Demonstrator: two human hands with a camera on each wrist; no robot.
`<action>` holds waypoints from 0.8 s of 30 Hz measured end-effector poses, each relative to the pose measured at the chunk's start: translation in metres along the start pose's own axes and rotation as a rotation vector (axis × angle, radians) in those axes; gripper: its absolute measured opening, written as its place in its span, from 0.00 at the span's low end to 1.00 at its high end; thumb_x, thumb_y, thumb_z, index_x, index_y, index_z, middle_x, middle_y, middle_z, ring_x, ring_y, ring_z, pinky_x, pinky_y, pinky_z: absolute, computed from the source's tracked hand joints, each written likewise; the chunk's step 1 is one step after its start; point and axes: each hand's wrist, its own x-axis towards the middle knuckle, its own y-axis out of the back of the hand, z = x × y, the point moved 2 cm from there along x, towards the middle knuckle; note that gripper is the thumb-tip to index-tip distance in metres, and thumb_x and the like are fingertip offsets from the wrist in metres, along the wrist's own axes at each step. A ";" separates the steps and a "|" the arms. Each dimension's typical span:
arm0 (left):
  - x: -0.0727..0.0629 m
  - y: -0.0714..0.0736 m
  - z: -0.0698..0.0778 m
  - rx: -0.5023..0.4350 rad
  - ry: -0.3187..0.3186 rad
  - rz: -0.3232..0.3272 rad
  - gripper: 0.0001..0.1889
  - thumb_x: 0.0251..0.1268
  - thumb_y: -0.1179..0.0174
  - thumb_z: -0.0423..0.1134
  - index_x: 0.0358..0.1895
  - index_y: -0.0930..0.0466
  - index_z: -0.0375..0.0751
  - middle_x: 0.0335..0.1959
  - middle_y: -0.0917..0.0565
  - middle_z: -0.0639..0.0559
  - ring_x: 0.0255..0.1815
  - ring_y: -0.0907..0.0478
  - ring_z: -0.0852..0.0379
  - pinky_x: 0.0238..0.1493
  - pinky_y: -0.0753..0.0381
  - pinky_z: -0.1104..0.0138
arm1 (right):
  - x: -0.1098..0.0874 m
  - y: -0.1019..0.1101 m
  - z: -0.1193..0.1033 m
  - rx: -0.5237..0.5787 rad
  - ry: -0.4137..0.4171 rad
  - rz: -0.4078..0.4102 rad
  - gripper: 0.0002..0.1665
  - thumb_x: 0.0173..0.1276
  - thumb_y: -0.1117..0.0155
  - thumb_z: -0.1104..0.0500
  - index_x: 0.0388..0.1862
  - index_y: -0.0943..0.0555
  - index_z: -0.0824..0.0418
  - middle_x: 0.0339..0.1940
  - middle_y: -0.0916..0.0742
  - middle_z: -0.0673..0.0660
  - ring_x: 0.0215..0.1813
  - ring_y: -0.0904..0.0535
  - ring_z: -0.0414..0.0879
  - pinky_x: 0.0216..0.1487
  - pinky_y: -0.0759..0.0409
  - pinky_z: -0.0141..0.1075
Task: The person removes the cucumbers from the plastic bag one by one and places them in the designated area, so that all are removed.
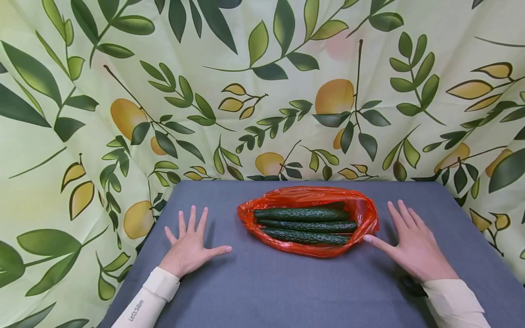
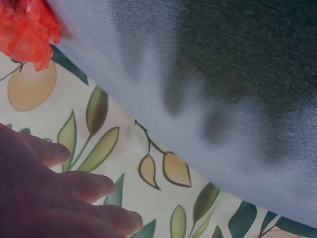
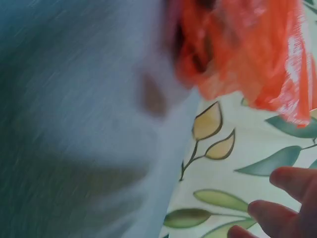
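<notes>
Several dark green cucumbers (image 1: 305,226) lie side by side in a red plastic bag (image 1: 303,249), whose mouth gapes upward. To the left of the bag, my left hand (image 1: 186,250) is spread with straight fingers and holds nothing. My right hand (image 1: 416,248) is spread too, on the bag's right side, its thumb tip beside the bag's edge; whether they touch I cannot tell. Fingers of the left hand (image 2: 74,193) show at the lower left of the left wrist view. In the right wrist view, the red bag (image 3: 247,54) hangs at the top, above the right hand's fingertips (image 3: 272,213).
A grey-blue cloth covers the table (image 1: 279,291). Behind it and along both sides hangs a pale curtain (image 1: 229,41) printed with leaves and yellow fruit. A small dark object (image 1: 411,286) sits under the right wrist, partly hidden.
</notes>
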 end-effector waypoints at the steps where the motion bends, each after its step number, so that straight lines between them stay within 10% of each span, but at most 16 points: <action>1: 0.001 0.000 0.000 -0.005 -0.001 0.000 0.71 0.53 0.35 0.84 0.91 0.59 0.49 0.91 0.64 0.33 0.88 0.74 0.19 0.70 0.74 0.13 | 0.002 0.001 -0.002 0.026 -0.003 -0.007 0.73 0.68 0.37 0.20 0.92 0.57 0.60 0.89 0.52 0.76 0.84 0.51 0.84 0.69 0.47 0.86; 14: 0.017 -0.001 0.040 -0.079 -0.143 0.047 0.66 0.58 0.36 0.82 0.91 0.56 0.51 0.93 0.59 0.46 0.93 0.71 0.35 0.87 0.65 0.32 | 0.022 0.004 -0.030 0.298 -0.033 0.127 0.54 0.77 0.36 0.32 0.90 0.42 0.59 0.76 0.24 0.76 0.65 0.20 0.76 0.61 0.19 0.73; 24: 0.038 -0.004 0.098 -0.220 -0.284 0.069 0.56 0.61 0.25 0.69 0.87 0.39 0.48 0.87 0.36 0.47 0.90 0.42 0.42 0.86 0.41 0.39 | 0.032 -0.002 -0.034 0.375 -0.037 0.163 0.43 0.81 0.38 0.37 0.85 0.32 0.58 0.71 0.18 0.74 0.58 0.16 0.70 0.56 0.13 0.67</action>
